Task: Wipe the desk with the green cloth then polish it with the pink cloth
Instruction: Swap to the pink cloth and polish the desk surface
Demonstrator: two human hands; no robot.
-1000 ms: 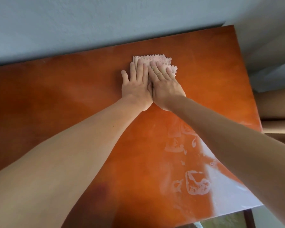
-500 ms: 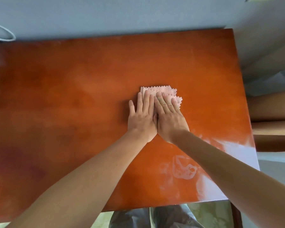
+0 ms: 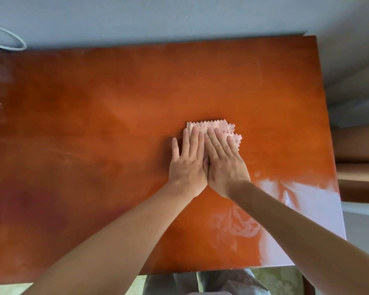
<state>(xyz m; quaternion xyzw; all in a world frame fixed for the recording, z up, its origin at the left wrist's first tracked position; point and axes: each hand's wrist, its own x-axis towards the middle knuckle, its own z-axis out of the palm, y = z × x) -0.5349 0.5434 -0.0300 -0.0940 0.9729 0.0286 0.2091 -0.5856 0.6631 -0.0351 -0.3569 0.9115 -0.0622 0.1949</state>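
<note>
1. Head view: the pink cloth (image 3: 216, 129) lies folded on the desk (image 3: 115, 128), right of its centre.
2. The left hand (image 3: 188, 165) and right hand (image 3: 226, 165) press flat on it, side by side, fingers straight and close together.
3. It looks soft, light, liable to bunch; flat palms should hold it best.

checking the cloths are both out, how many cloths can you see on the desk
1. Only the pink cloth shows, folded on the desk right of centre, pressed flat under the left hand and right hand. No green cloth is in view; it may lie outside the frame.
</note>
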